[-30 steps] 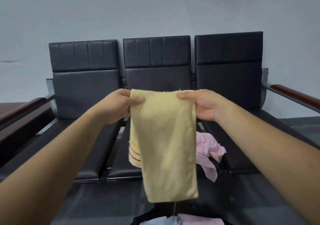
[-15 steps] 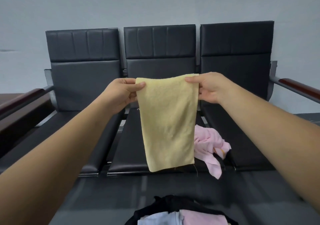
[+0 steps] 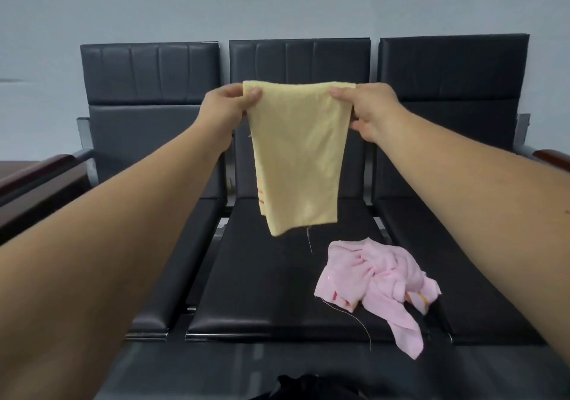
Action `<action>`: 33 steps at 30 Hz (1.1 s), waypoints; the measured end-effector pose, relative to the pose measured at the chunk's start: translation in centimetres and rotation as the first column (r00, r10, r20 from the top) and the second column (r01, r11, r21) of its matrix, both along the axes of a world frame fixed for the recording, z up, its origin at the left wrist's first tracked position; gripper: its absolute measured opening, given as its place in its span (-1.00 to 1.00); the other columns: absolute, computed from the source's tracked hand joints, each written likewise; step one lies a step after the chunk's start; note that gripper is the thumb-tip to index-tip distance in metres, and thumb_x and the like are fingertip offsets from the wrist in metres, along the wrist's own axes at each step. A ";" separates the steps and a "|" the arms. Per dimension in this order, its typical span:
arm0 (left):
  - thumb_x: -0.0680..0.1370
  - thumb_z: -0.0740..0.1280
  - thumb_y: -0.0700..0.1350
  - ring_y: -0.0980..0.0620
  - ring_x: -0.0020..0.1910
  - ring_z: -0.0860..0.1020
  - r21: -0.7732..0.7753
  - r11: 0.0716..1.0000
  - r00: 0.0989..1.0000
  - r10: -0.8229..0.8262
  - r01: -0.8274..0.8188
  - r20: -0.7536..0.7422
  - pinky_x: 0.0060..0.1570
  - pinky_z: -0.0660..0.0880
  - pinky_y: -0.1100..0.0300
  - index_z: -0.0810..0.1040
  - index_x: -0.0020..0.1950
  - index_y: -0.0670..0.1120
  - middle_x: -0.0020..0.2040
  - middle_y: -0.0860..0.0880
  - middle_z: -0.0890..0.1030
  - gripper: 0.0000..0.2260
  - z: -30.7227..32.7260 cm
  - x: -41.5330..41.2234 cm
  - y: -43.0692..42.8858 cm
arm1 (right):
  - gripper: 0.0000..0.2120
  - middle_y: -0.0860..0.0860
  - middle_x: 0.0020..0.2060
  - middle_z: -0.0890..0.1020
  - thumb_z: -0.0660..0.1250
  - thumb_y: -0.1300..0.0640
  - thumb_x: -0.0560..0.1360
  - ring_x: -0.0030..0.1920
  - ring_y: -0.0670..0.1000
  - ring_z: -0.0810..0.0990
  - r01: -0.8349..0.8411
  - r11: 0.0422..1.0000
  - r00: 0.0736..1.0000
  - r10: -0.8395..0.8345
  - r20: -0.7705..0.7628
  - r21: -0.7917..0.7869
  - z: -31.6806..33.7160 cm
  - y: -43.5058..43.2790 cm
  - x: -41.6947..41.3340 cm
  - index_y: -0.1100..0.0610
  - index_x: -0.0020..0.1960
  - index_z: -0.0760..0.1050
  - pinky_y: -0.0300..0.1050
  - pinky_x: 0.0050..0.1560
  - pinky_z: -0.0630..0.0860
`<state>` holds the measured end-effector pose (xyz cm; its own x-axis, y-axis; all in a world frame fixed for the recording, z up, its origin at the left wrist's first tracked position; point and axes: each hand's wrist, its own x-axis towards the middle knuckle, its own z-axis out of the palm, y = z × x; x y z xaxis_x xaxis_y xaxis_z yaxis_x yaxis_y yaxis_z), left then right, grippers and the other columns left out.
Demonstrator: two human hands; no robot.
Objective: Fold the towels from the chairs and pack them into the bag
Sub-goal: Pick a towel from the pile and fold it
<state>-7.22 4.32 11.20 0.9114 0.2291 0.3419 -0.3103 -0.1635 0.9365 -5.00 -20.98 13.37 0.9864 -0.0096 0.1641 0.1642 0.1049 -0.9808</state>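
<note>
Head view: L hand (image 3: 226,108) & R hand (image 3: 367,109) each pinched a top corner of the folded yellow towel (image 3: 296,159), which hung at 12 o'clock over the middle chair seat (image 3: 262,282). Crumpled pink towel (image 3: 376,279) lay on that seat's 4 o'clock side. Black bag (image 3: 305,389) sat at 6 o'clock.

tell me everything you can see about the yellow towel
The yellow towel is pale yellow, terry-looking cloth, folded so it hangs as a narrow doubled panel. Orange-red stripes show near its lower left edge and a loose thread dangles from the bottom. It hangs in the air before the middle chair, apparently clear of the seat. The left hand pinches its top left corner and the right hand its top right, so the top edge is stretched roughly level.
</note>
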 end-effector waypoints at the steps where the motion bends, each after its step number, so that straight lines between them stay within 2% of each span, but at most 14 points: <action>1: 0.55 0.48 -0.03 0.21 -0.27 0.61 0.014 1.000 1.000 0.003 -0.003 0.018 -0.17 0.51 0.29 0.69 0.16 -0.09 -0.11 0.08 0.72 -0.77 0.1 0.0 0.0 | -0.61 0.08 0.03 0.72 0.57 0.25 0.45 -0.02 0.01 0.75 -0.012 1.000 1.000 0.012 0.018 0.007 -0.2 0.0 0.0 0.25 0.24 0.58 0.00 0.11 0.67; 4: 0.57 0.46 -0.11 0.23 -0.27 0.61 0.071 0.997 1.000 0.017 -0.017 0.003 -0.18 0.48 0.34 0.70 0.14 -0.12 -0.13 0.08 0.71 -0.82 -1.2 -0.6 0.2 | -0.87 0.08 -0.06 0.76 0.52 0.28 0.49 -0.05 0.01 0.76 -0.038 0.999 0.999 0.039 0.016 -0.022 -2.1 0.0 -0.5 0.21 0.03 0.65 -0.02 0.09 0.68; 8: 0.54 0.49 -0.13 0.19 -0.23 0.58 0.241 0.969 0.986 0.096 -0.062 -0.134 -0.14 0.47 0.35 0.70 0.07 -0.12 -0.16 0.06 0.68 -0.86 -7.4 -3.6 0.9 | -0.91 0.14 -0.09 0.74 0.48 0.33 0.50 -0.10 0.06 0.73 -0.060 0.994 0.996 0.053 -0.073 -0.089 -8.6 -0.1 -2.1 0.22 -0.01 0.65 -0.11 -0.11 0.67; 9: 0.53 0.50 -0.12 0.16 -0.22 0.58 0.256 0.965 0.980 0.109 -0.063 -0.168 -0.12 0.49 0.31 0.70 0.06 -0.14 -0.16 0.02 0.69 -0.85 -9.6 -4.9 1.0 | -0.91 0.15 -0.09 0.73 0.48 0.34 0.50 -0.09 0.09 0.73 -0.077 0.992 0.992 0.066 -0.111 -0.101 -11.0 0.0 -2.8 0.24 0.00 0.64 -0.09 -0.09 0.67; 12: 0.51 0.53 -0.12 0.08 -0.21 0.60 0.256 0.966 0.957 0.116 -0.045 -0.266 -0.10 0.52 0.20 0.71 -0.01 -0.17 -0.12 -0.09 0.73 -0.86 -15.9 -9.2 0.7 | -0.78 0.16 0.02 0.73 0.53 0.27 0.47 0.14 0.21 0.68 -0.118 0.972 0.974 0.074 -0.213 -0.202 -18.3 -0.3 -5.8 0.27 0.10 0.67 0.17 0.25 0.59; 14: 0.50 0.53 -0.11 0.08 -0.19 0.62 0.238 0.970 0.943 0.117 -0.043 -0.311 -0.08 0.53 0.16 0.72 -0.06 -0.11 -0.15 -0.04 0.74 -0.91 -19.2 -12.3 0.2 | -0.76 -0.06 0.12 0.67 0.53 0.18 0.49 0.20 0.07 0.62 -0.139 0.933 0.975 0.070 -0.210 -0.333 -21.9 -1.0 -8.6 0.23 0.12 0.67 0.10 0.32 0.52; 15: 0.50 0.53 -0.11 0.09 -0.19 0.62 0.208 0.977 0.943 0.107 -0.041 -0.316 -0.09 0.52 0.17 0.72 -0.09 -0.06 -0.16 0.00 0.73 -0.96 -20.5 -13.6 -0.1 | -0.75 -0.20 0.09 0.62 0.53 0.13 0.50 0.14 -0.01 0.58 -0.153 0.916 0.975 0.079 -0.209 -0.370 -23.3 -1.6 -9.7 0.21 0.13 0.67 0.03 0.26 0.51; 17: 0.51 0.52 -0.13 0.14 -0.14 0.64 0.147 0.989 0.941 0.069 -0.021 -0.331 -0.04 0.52 0.24 0.72 -0.11 -0.01 -0.09 0.07 0.73 -0.97 -22.8 -15.8 -0.3 | -0.70 -0.33 -0.23 0.60 0.52 0.08 0.50 -0.15 -0.05 0.50 -0.203 0.928 0.965 0.136 -0.223 -0.312 -25.3 -2.6 -11.9 0.14 0.20 0.66 -0.07 -0.06 0.51; 19: 0.52 0.51 -0.13 0.17 0.01 0.66 0.066 0.997 0.930 -0.019 0.046 -0.368 0.08 0.50 0.25 0.73 -0.04 -0.02 0.04 0.10 0.72 -0.95 -24.4 -17.3 -0.1 | -0.78 -0.15 -0.44 0.52 0.49 0.11 0.52 -0.30 0.00 0.40 -0.190 0.946 0.965 0.131 -0.227 -0.261 -26.3 -2.9 -13.5 0.20 0.11 0.66 -0.21 -0.29 0.46; 21: 0.56 0.46 -0.12 0.13 0.05 0.66 0.008 0.995 0.924 -0.088 0.098 -0.371 0.13 0.48 0.21 0.72 0.04 -0.04 0.05 0.04 0.73 -0.91 -24.8 -18.2 0.0 | -0.77 0.02 -0.40 0.45 0.47 0.16 0.54 -0.29 -0.02 0.40 -0.150 0.957 0.977 0.104 -0.188 -0.249 -26.9 -3.0 -14.8 0.34 -0.08 0.58 -0.34 -0.31 0.44; 24: 0.60 0.40 -0.12 0.13 0.03 0.64 -0.058 0.994 0.948 -0.102 0.088 -0.300 0.12 0.48 0.20 0.69 0.09 -0.07 0.02 0.01 0.73 -0.89 -24.4 -18.8 -0.2 | -0.81 0.02 -0.33 0.55 0.48 0.13 0.54 -0.22 -0.06 0.49 -0.176 0.954 0.979 0.143 -0.147 -0.241 -26.9 -2.8 -16.2 0.22 -0.20 0.61 -0.21 -0.11 0.45; 28: 0.58 0.41 -0.16 0.05 0.03 0.63 -0.089 0.986 0.961 -0.159 0.142 -0.225 0.09 0.55 0.18 0.65 0.16 -0.09 0.04 -0.09 0.70 -0.83 -24.3 -18.8 -0.4 | -0.97 -0.05 -0.25 0.66 0.45 0.23 0.54 -0.15 -0.03 0.60 -0.189 0.958 0.978 0.164 -0.131 -0.214 -26.3 -2.5 -15.6 0.17 -0.07 0.62 -0.13 -0.08 0.53; 30: 0.58 0.41 -0.24 0.04 0.05 0.63 -0.100 0.979 0.960 -0.193 0.176 -0.202 0.07 0.57 0.20 0.61 0.21 -0.10 0.07 -0.10 0.69 -0.79 -24.2 -18.7 -0.3 | -0.90 0.01 -0.04 0.73 0.45 0.25 0.54 0.06 0.06 0.68 -0.210 0.954 0.975 0.188 -0.119 -0.212 -26.2 -2.4 -15.2 0.17 0.05 0.62 0.03 0.08 0.62; 33: 0.59 0.39 -0.24 0.03 0.08 0.64 -0.076 0.975 0.948 -0.220 0.208 -0.229 0.06 0.59 0.15 0.57 0.24 -0.07 0.10 -0.07 0.69 -0.77 -24.6 -18.4 0.1 | -0.88 0.06 0.03 0.73 0.45 0.23 0.55 0.15 0.13 0.67 -0.183 0.955 0.979 0.156 -0.128 -0.232 -27.0 -1.9 -15.0 0.16 0.08 0.62 0.13 0.14 0.60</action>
<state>-25.62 4.38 -13.40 0.9939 0.0311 0.1057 -0.1034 -0.0683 0.9923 -20.02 -22.88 -13.62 0.9820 0.1860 0.0339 0.0571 -0.1203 -0.9911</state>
